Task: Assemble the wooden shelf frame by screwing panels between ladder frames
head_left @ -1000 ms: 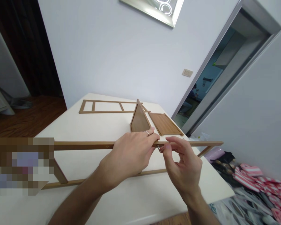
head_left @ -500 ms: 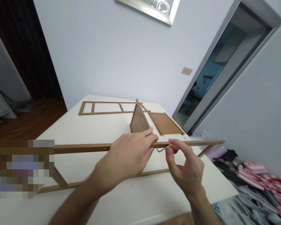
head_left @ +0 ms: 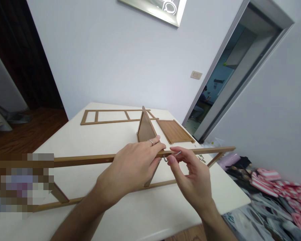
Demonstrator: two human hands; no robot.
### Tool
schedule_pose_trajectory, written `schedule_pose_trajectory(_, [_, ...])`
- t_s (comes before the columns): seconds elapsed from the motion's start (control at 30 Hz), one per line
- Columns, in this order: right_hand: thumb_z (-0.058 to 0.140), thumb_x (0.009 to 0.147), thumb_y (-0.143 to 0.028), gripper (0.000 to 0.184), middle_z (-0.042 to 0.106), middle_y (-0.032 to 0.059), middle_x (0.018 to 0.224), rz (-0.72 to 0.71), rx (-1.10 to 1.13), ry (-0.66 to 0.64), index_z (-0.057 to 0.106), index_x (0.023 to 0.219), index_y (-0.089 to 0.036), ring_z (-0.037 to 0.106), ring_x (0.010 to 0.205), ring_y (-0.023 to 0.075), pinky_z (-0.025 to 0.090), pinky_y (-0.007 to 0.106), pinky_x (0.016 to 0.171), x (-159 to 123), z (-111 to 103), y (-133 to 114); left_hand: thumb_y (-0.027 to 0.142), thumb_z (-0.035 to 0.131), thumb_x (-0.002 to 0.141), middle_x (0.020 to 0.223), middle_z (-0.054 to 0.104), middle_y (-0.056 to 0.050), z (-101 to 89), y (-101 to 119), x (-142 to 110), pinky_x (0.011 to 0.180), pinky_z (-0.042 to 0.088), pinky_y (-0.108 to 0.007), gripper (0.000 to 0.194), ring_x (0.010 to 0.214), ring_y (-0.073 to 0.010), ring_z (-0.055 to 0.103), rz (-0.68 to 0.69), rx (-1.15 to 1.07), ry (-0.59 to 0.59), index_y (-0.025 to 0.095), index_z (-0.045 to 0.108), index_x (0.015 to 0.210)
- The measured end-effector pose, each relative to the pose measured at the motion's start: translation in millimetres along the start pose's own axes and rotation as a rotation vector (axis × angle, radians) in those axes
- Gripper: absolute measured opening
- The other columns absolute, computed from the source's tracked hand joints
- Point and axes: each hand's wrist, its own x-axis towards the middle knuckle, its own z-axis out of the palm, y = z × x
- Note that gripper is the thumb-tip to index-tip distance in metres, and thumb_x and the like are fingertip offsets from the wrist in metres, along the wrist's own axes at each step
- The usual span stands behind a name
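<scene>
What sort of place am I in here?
Most likely a room in a home: a silver-framed picture and a light switch share the pale wall, and pink-and-white striped cloth lies heaped beside the white table.

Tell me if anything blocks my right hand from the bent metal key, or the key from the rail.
Nothing visible does: your right hand is at the bent metal key, whose short end meets the wooden rail; your left hand grips alongside.
</scene>
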Motion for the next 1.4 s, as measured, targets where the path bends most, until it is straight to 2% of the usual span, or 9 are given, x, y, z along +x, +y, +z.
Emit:
schedule_pose_trajectory(0.07, [0.065,0.102,-0.022,0.018,0.074,-0.0036,0.084,0.036,0.028,-0.014,0.068,0.12,-0.025,0.073,0.072,0.0099,0.06,0.021,0.07,1.2,1.0,-1.5,0.027,0.044,0.108,0.153,0.063,-0.002,-0.9,0.7,0.5,0.087,0.063,-0.044,0.027,0.112,-0.0298,0.077,0.003,0.002,-0.001,0.031,0.066,0.121])
schedule_pose_trajectory(0.2, [0.062,0.105,-0.024,0.021,0.075,-0.0028,0.085,0.068,0.096,-0.021,0.068,0.125,-0.026,0.074,0.073,0.0109,0.061,0.021,0.065,3.6,2.4,-1.9,0.024,0.043,0.107,0.149,0.066,-0.004,-3.1,2.4,1.0,0.085,0.063,-0.042,0.025,0.114,-0.0302,0.076,0.01,0.018,-0.016,0.027,0.066,0.115])
schedule_pose_trajectory(0.37, [0.062,0.105,-0.029,0.018,0.077,-0.0009,0.083,0.133,0.204,-0.014,0.073,0.119,-0.024,0.074,0.07,0.0116,0.062,0.022,0.065,8.0,3.1,-5.1,0.023,0.042,0.107,0.146,0.066,-0.004,-4.0,2.7,0.7,0.083,0.062,-0.042,0.026,0.113,-0.0294,0.076,0.018,0.026,-0.016,0.027,0.064,0.119])
schedule_pose_trajectory(0.5, [0.068,0.102,-0.036,0.018,0.078,0.0008,0.078,0.239,0.347,0.018,0.077,0.106,-0.021,0.072,0.061,0.0121,0.063,0.023,0.058,9.7,5.5,-9.0,0.02,0.042,0.107,0.127,0.073,-0.002,-4.1,2.0,1.5,0.081,0.06,-0.039,0.024,0.108,-0.0274,0.076,0.036,0.002,-0.024,0.026,0.065,0.107])
schedule_pose_trajectory(0.6, [0.068,0.102,-0.038,0.022,0.077,0.0017,0.076,0.258,0.343,0.044,0.079,0.094,-0.02,0.071,0.059,0.0119,0.063,0.022,0.056,8.0,8.1,-12.5,0.02,0.041,0.108,0.119,0.074,-0.001,-4.5,2.0,2.1,0.08,0.059,-0.037,0.024,0.109,-0.0267,0.075,0.052,0.0,-0.028,0.025,0.063,0.101])
schedule_pose_trajectory(0.87, [0.063,0.105,-0.034,0.02,0.07,-0.0009,0.071,0.129,0.235,0.149,0.078,0.099,-0.022,0.066,0.059,0.0107,0.06,0.02,0.056,1.0,4.0,-17.7,0.02,0.047,0.106,0.14,0.07,-0.003,-4.9,2.3,1.4,0.085,0.061,-0.04,0.022,0.116,-0.0282,0.074,0.05,0.055,-0.03,0.025,0.065,0.117])
schedule_pose_trajectory(1.0, [0.064,0.104,-0.039,0.023,0.069,0.0,0.072,0.167,0.161,0.11,0.078,0.1,-0.022,0.065,0.059,0.0118,0.06,0.022,0.055,-4.1,-2.0,-3.6,0.023,0.048,0.107,0.151,0.064,-0.003,-5.4,2.7,1.6,0.086,0.062,-0.042,0.024,0.118,-0.0291,0.074,0.05,0.09,-0.039,0.026,0.065,0.123])
schedule_pose_trajectory(1.17, [0.065,0.103,-0.042,0.024,0.071,0.0006,0.073,0.227,0.148,0.077,0.078,0.1,-0.021,0.068,0.059,0.0129,0.06,0.022,0.054,-18.0,-6.7,10.5,0.025,0.05,0.106,0.158,0.058,-0.005,-4.6,4.0,1.8,0.085,0.062,-0.04,0.022,0.114,-0.0285,0.076,0.042,0.132,-0.038,0.025,0.065,0.122])
schedule_pose_trajectory(1.4, [0.065,0.104,-0.039,0.021,0.073,0.0004,0.075,0.227,0.284,0.039,0.073,0.096,-0.021,0.076,0.065,0.0151,0.065,0.025,0.063,-16.2,4.4,-4.5,0.025,0.048,0.106,0.158,0.058,-0.005,-1.7,2.0,1.4,0.084,0.063,-0.042,0.023,0.113,-0.0294,0.076,0.053,0.142,-0.022,0.025,0.066,0.119])
